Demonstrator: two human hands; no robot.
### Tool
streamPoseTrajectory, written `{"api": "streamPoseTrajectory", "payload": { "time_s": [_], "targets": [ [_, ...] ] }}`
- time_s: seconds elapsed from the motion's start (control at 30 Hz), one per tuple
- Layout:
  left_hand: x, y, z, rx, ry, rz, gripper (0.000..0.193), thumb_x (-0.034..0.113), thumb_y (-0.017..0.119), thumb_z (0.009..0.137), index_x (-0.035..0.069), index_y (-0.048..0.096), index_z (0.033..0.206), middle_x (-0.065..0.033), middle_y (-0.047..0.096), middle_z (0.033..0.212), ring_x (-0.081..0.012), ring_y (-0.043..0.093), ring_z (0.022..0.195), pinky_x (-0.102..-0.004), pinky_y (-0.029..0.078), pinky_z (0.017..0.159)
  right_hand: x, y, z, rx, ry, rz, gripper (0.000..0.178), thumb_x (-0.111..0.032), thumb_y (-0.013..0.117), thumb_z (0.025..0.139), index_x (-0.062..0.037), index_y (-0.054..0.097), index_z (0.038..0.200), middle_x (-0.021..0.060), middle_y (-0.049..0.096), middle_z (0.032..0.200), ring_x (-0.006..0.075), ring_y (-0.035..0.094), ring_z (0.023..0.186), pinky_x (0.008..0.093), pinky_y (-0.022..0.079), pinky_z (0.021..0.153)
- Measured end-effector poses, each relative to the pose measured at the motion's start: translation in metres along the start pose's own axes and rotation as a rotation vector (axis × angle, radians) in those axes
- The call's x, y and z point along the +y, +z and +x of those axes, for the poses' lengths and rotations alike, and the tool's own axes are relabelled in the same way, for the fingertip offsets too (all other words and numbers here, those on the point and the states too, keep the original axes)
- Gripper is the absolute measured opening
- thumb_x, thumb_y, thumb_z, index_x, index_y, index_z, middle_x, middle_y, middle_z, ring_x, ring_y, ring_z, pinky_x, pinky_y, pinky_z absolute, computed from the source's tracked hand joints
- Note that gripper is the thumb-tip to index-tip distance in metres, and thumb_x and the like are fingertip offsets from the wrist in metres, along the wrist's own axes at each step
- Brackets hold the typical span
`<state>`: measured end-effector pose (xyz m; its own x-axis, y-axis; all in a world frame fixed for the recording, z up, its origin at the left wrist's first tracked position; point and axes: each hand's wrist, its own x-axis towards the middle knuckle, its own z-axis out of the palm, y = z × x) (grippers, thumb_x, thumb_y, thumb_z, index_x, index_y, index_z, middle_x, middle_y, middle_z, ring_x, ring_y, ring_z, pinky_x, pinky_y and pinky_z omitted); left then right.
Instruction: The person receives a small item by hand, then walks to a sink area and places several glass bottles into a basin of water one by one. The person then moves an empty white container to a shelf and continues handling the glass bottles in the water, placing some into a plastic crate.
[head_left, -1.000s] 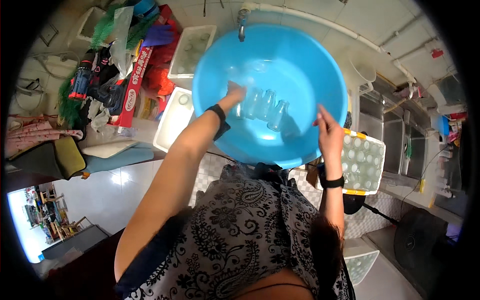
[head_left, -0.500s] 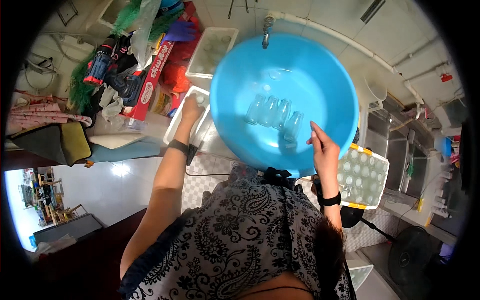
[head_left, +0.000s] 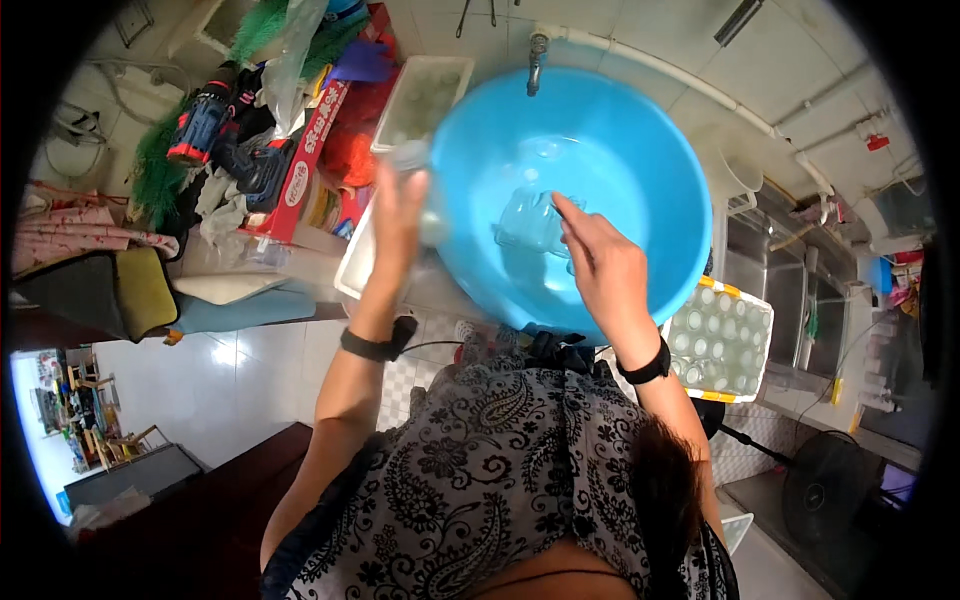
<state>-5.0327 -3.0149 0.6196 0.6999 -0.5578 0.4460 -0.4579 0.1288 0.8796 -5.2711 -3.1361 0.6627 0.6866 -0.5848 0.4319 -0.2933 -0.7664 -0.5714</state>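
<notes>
Head view: at the left, a cordless drill [head_left: 202, 122] lies amid clutter beside a long red box [head_left: 312, 147], with a purple glove [head_left: 362, 62] near the box's far end. Next comes a white tub [head_left: 357, 262], and near its upper end is the left hand [head_left: 398, 215], blurred, with a dark band at the wrist; it grasps a clear glass bottle [head_left: 410, 155] just outside the rim of the big round blue basin [head_left: 640, 130]. A second white tub [head_left: 463, 68] stands farther back, against the basin's left side. Inside the basin, several clear bottles [head_left: 522, 222] lie on their sides, close together, below a metal tap [head_left: 537, 65]. The right hand [head_left: 608, 265] reaches over the basin, fingers stretched out and released, pointing across the bottles; whether the fingertips touch them cannot be told. Beside the basin on the right is a white crate [head_left: 735, 397] packed with pale glass containers [head_left: 718, 335], then a steel sink [head_left: 785, 262] and a dark fan [head_left: 825, 487].
</notes>
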Motion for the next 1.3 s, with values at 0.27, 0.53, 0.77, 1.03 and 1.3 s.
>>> {"api": "streamPoseTrajectory", "payload": {
  "time_s": [0.27, 0.53, 0.77, 1.03, 1.3],
  "targets": [
    [0.066, 0.067, -0.036, -0.433, -0.503, -0.372, 0.039, 0.038, 0.052, 0.102, 0.006, 0.059, 0.121, -0.0017, 0.060, 0.102, -0.0112, 0.057, 0.089, -0.0265, 0.049, 0.071, -0.020, -0.008, 0.007, 0.047, -0.125, -0.180, 0.051, -0.003, 0.065, 0.085, -0.0196, 0.064, 0.134, 0.0068, 0.057, 0.076, 0.0259, 0.061, 0.062, 0.0377, 0.051, 0.055],
    [0.050, 0.080, -0.040, -0.521, -0.548, -0.188, 0.043, 0.043, 0.054, 0.100, 0.003, 0.061, 0.114, -0.0040, 0.059, 0.090, -0.0127, 0.057, 0.081, -0.0288, 0.049, 0.067, 0.002, -0.009, -0.007, -0.025, -0.072, -0.372, 0.055, 0.001, 0.059, 0.081, -0.0191, 0.065, 0.132, 0.0067, 0.060, 0.079, 0.0269, 0.065, 0.064, 0.0385, 0.053, 0.055],
    [0.016, 0.086, -0.037, -0.680, -0.670, -0.040, 0.050, 0.047, 0.055, 0.099, 0.001, 0.061, 0.116, -0.0068, 0.060, 0.092, -0.0146, 0.057, 0.081, -0.0302, 0.049, 0.070, 0.076, 0.026, 0.000, 0.091, 0.182, -0.515, 0.043, -0.004, 0.059, 0.087, -0.0190, 0.068, 0.127, 0.0120, 0.070, 0.091, 0.0329, 0.069, 0.070, 0.0438, 0.055, 0.062],
    [-0.115, 0.124, -0.007, -0.496, -0.313, 0.410, 0.058, 0.044, 0.062, 0.094, -0.001, 0.056, 0.129, -0.0216, 0.063, 0.123, -0.0355, 0.060, 0.115, -0.0423, 0.047, 0.100, 0.157, -0.043, 0.004, 0.170, 0.380, -0.235, 0.032, -0.013, 0.058, 0.096, -0.0127, 0.068, 0.126, 0.0147, 0.074, 0.091, 0.0311, 0.072, 0.079, 0.0393, 0.055, 0.073],
    [-0.196, 0.167, 0.033, -0.729, -0.603, 0.835, 0.047, 0.032, 0.064, 0.092, -0.002, 0.062, 0.125, -0.0238, 0.061, 0.129, -0.0407, 0.058, 0.120, -0.0452, 0.048, 0.100, 0.124, 0.001, -0.038, -0.031, 0.459, -0.011, 0.029, -0.017, 0.058, 0.099, -0.0126, 0.069, 0.125, 0.0149, 0.072, 0.082, 0.0282, 0.072, 0.078, 0.0380, 0.054, 0.072]
  ]
}}
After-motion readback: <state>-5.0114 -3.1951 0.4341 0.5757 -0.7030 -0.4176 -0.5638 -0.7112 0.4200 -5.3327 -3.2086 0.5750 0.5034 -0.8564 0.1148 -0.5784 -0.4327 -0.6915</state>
